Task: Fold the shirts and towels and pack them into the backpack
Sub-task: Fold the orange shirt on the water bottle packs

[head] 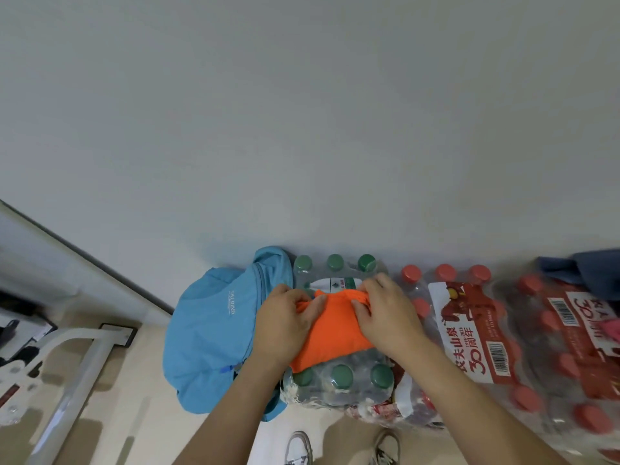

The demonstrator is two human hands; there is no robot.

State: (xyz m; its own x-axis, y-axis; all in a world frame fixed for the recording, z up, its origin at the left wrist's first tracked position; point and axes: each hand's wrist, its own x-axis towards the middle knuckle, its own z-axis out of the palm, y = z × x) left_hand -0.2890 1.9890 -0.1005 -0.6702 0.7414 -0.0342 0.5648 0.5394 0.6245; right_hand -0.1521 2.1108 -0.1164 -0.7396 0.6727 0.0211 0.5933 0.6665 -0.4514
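Observation:
An orange cloth (335, 333), folded into a small bundle, lies on top of a shrink-wrapped pack of green-capped water bottles (342, 380). My left hand (285, 323) grips its left edge and my right hand (385, 317) grips its right edge, fingers curled into the fabric. A light blue backpack (214, 337) leans against the wall just left of the bottle pack, touching my left wrist. Whether its zipper is undone I cannot tell.
Packs of red-capped bottles (469, 330) fill the floor to the right. A dark blue cloth (583, 273) and a pink one (609, 330) lie on them at far right. A white metal frame (77, 357) stands at left. My shoes (298, 448) are below.

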